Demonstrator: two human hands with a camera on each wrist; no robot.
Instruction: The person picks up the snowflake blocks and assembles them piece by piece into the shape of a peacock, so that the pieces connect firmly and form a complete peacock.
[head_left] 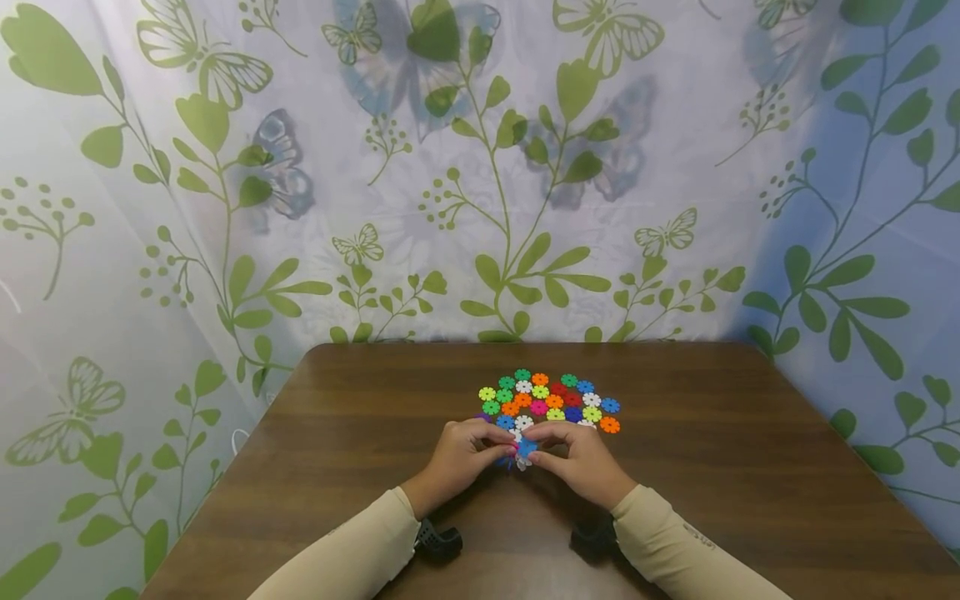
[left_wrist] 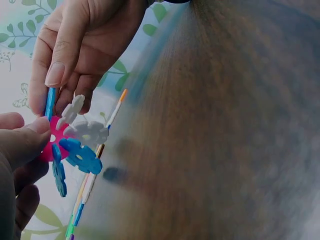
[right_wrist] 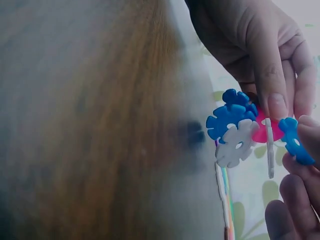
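Note:
My left hand [head_left: 467, 454] pinches a pink flower-shaped interlocking disc [left_wrist: 60, 137] between thumb and fingers. White discs [left_wrist: 87, 132] and blue discs [left_wrist: 82, 156] are slotted onto its edge, standing out at angles. Between the thumb and fingers of my right hand [head_left: 585, 457] is another blue disc [right_wrist: 294, 141], whose edge meets the pink disc; how deep it sits in a slot I cannot tell. Both hands hold this small cluster just above the table, fingertips close together. In the head view the fingers partly hide it.
Loose flower discs [head_left: 539, 407] in green, orange, yellow, red, white and blue lie flat just beyond the hands on the brown wooden table [head_left: 360, 433]. A patterned curtain [head_left: 420, 192] hangs behind the table's far edge. Black wrist devices [head_left: 438, 542] show beneath the sleeves.

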